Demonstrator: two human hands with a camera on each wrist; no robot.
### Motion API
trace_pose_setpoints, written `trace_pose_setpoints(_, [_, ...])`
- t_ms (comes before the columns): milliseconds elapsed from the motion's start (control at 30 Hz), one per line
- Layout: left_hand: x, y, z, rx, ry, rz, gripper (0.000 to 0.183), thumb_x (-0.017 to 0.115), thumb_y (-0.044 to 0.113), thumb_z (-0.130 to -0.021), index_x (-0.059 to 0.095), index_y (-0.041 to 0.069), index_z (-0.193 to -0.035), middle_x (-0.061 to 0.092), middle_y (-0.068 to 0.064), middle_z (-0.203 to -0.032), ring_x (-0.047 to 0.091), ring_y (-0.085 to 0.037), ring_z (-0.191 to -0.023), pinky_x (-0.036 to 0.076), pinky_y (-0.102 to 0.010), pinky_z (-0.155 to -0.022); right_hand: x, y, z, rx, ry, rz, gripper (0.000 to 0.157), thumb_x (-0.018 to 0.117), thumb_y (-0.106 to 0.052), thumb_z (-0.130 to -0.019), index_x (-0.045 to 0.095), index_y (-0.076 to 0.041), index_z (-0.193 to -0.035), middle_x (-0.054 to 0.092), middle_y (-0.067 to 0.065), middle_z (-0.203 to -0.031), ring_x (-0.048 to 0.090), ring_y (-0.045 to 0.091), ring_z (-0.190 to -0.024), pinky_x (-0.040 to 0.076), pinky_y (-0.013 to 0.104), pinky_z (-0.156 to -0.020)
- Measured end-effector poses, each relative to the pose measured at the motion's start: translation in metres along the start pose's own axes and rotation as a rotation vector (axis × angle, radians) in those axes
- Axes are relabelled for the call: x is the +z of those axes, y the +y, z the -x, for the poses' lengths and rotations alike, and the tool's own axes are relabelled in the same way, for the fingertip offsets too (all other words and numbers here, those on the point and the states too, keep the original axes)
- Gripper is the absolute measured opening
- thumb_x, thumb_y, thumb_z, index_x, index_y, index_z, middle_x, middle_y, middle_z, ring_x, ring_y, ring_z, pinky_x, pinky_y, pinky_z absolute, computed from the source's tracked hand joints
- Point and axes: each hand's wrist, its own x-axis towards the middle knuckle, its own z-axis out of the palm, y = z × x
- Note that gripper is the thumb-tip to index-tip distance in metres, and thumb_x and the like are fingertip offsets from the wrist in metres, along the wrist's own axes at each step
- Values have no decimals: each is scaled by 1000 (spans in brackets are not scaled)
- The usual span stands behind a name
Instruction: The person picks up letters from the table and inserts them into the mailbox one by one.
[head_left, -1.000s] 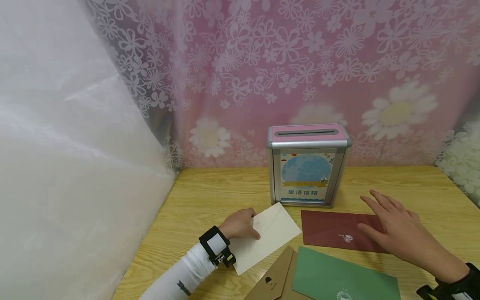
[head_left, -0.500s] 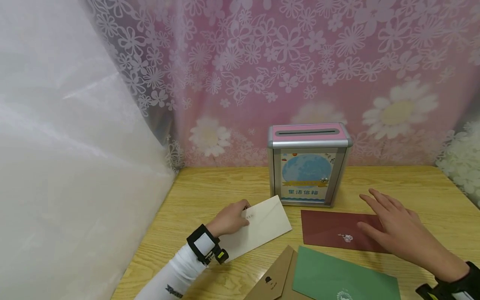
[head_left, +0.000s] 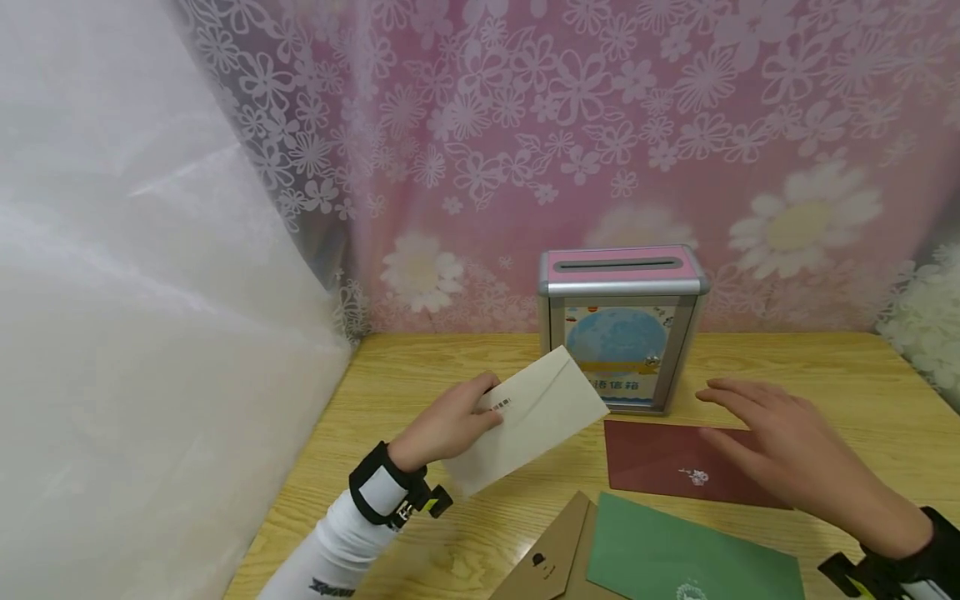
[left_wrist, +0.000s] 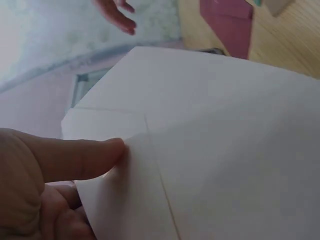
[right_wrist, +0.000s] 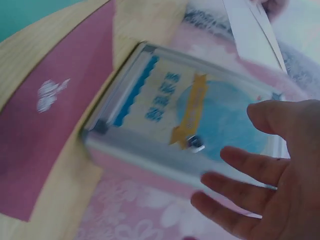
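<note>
Lifted higher than half a second ago, a cream envelope (head_left: 543, 417), pinched in the left grip (head_left: 442, 421), looks clear of the tabletop (head_left: 420, 367), so probably free to steer, before a slotted box (head_left: 626, 325) (contents hidden from us). The right grip (head_left: 795, 450), spread wide and holding nothing, hovers by the red envelope (head_left: 675, 471); green (head_left: 697, 546) and brown envelopes (head_left: 543, 562) lie nearer.

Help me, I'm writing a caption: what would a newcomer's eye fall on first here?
Probably the pink-topped box, upright toward the back of the table, with a slot in its top. Next, the cream envelope that the left hand holds, overlapping the box's lower left corner in the head view. Then the dark red envelope, flat on the table.
</note>
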Motion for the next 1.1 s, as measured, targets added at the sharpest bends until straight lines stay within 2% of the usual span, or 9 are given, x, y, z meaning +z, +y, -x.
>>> trace_pose_setpoints(167, [-5,22,-2,70,64,59,10,54,23,-98,49,19,-106,59,0,-99,58,-10,-77,52,-30,-56,-10,-22,-14,-84,31,-64,32,72,-28,-84,66,-19,-114,66,5,-109,58,25,-99,47,54,-77])
trace_pose_setpoints(367, [-6,50,-8,182,123,181,15,51,23,-100,48,15,-112,58,-4,-105,59,-9,-86,55,-31,-63,-17,-49,-35,-109,18,-129,33,68,-30,-88,63,-19,-119,66,-5,-105,57,14,-95,50,47,-73])
trace_pose_setpoints(500, [-1,65,-18,288,165,294,19,50,21,-100,47,10,-115,58,-9,-115,59,-10,-95,56,-34,-72,-17,-61,-48,-144,28,-156,34,68,-30,-89,60,-21,-121,62,-13,-94,55,4,-82,49,38,-63])
trace_pose_setpoints(600, [4,74,-26,350,198,358,21,49,19,-101,45,8,-118,56,-11,-120,59,-11,-98,56,-35,-75,-17,-67,-53,-162,62,-182,33,70,-24,-87,59,-20,-118,62,-13,-89,54,1,-74,47,33,-56])
trace_pose_setpoints(767, [9,86,-41,391,257,422,21,49,17,-100,43,8,-118,56,-9,-120,59,-9,-97,56,-33,-73,-22,-70,-62,-127,166,-254,21,66,-11,-90,60,-13,-110,60,-9,-75,51,0,-59,44,25,-46])
trace_pose_setpoints(933, [7,94,-56,444,317,450,29,50,15,-100,43,7,-127,57,-13,-120,60,-11,-98,57,-34,-73,-35,-68,-74,-135,275,-315,16,62,-1,-91,61,-10,-104,57,-9,-70,49,2,-54,40,18,-45])
trace_pose_setpoints(1100, [0,94,-64,443,420,362,22,53,11,-98,50,4,-118,61,-12,-104,59,-12,-84,55,-26,-66,-45,-63,-85,-106,332,-295,6,62,-3,-91,62,-9,-93,57,-6,-67,52,3,-58,39,18,-46])
